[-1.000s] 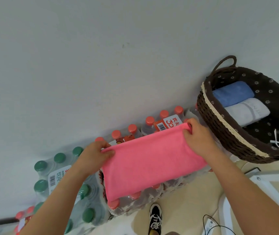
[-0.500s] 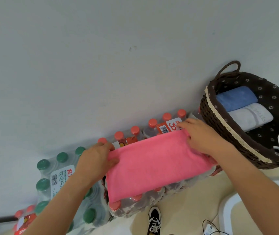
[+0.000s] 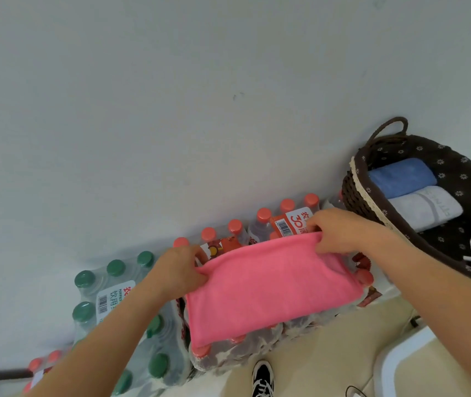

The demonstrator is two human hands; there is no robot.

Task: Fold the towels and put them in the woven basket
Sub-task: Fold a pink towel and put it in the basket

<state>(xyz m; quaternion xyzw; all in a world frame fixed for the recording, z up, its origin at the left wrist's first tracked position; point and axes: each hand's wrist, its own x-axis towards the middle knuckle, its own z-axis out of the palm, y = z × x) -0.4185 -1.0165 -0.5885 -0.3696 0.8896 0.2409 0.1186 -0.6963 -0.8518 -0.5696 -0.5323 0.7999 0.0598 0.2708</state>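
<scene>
Floor: I saw the beige floor (image 3: pixel 328 362) carrying two shrink-wrapped bottle packs by the wall (image 3: pixel 228 110); green-capped pack (image 3: pixel 114 299) left, red-capped pack (image 3: pixel 228 356) just beside it
Red-capped pack: a pink towel (image 3: pixel 268 285) lay across its top

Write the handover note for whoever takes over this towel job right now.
Left hand: pinches the far left corner of the pink towel.
Right hand: pinches its far right corner.
The pink towel is partly folded and lies on the pack of red-capped bottles.
Woven basket: to the right, with the blue towel and white towel folded side by side inside.
Done: two towels in the basket.
Left: finish folding the pink towel, then place it in the basket.
</scene>
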